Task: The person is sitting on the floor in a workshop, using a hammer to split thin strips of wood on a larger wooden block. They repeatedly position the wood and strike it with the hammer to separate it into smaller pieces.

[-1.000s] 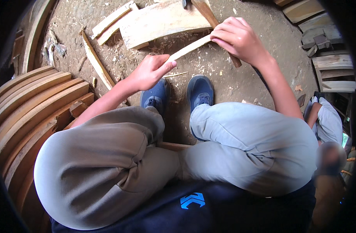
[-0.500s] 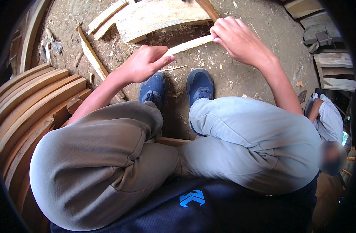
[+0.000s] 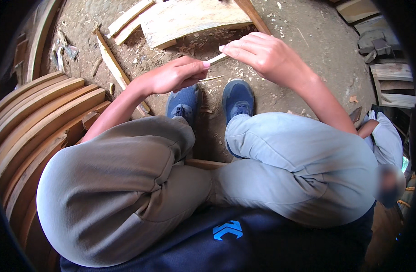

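A narrow pale strip of wood spans the short gap between my hands, above and beyond my shoes. My left hand is closed round its left end, thumb lying along the top. Over the other end, my right hand is closed with its fingers pointing left; that end of the strip is hidden beneath it. Just beyond the right hand, a brown wooden handle leans across a broad curved wooden plank on the ground. What the handle belongs to is out of view.
Curved boards are stacked at my left. A long split piece of wood lies on the dirt floor among shavings. More cut boards stand at the right, near another person. My blue shoes are below my hands.
My right hand has shifted left and turned over the strip, so less of the strip shows between my hands. The left hand has moved slightly right. The view has shifted a little.
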{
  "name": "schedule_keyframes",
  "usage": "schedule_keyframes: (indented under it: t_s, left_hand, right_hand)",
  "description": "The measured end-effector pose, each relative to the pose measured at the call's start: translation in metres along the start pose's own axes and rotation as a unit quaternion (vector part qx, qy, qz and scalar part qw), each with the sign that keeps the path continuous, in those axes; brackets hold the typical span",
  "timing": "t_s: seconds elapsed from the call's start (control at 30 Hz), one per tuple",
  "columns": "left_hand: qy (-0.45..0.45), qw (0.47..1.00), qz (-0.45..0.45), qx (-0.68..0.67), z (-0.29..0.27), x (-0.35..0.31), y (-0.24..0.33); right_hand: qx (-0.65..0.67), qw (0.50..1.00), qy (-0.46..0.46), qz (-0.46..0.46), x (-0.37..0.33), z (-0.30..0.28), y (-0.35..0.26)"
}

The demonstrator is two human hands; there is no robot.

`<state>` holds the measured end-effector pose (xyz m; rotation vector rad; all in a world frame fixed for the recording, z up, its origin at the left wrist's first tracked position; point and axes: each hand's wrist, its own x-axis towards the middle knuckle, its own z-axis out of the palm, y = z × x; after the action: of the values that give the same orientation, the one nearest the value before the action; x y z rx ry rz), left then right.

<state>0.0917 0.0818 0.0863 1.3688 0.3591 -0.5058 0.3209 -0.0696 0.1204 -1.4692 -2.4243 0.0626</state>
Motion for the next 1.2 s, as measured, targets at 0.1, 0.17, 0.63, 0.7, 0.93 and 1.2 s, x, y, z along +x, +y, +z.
schedule_keyframes:
  t_s: [0.1, 0.17, 0.63, 0.7, 0.93, 1.2]
  left_hand:
    - [-0.015, 1.0, -0.012, -0.01, -0.002, -0.004, 0.0]
    - [-0.012, 1.0, -0.01, 0.003, -0.001, -0.006, 0.003]
    - [0.191, 0.964, 0.114, 0.143, -0.001, 0.01, -0.011]
    - [0.185, 0.968, 0.115, 0.122, -0.001, 0.008, -0.009]
    - [0.175, 0.974, 0.129, 0.071, -0.004, 0.013, -0.012]
    - [0.231, 0.961, 0.143, 0.059, -0.006, 0.004, -0.007]
  right_hand:
    - [0.013, 1.0, 0.004, 0.014, 0.003, 0.001, -0.008]
    - [0.035, 0.999, -0.016, 0.024, 0.0, 0.002, -0.01]
    - [0.042, 0.987, -0.072, 0.137, -0.009, 0.007, -0.016]
    - [0.028, 0.988, -0.064, 0.136, -0.009, 0.009, -0.017]
    - [0.043, 0.981, -0.091, 0.167, -0.016, 0.012, -0.018]
    - [0.094, 0.979, -0.008, 0.178, -0.012, 0.012, -0.017]
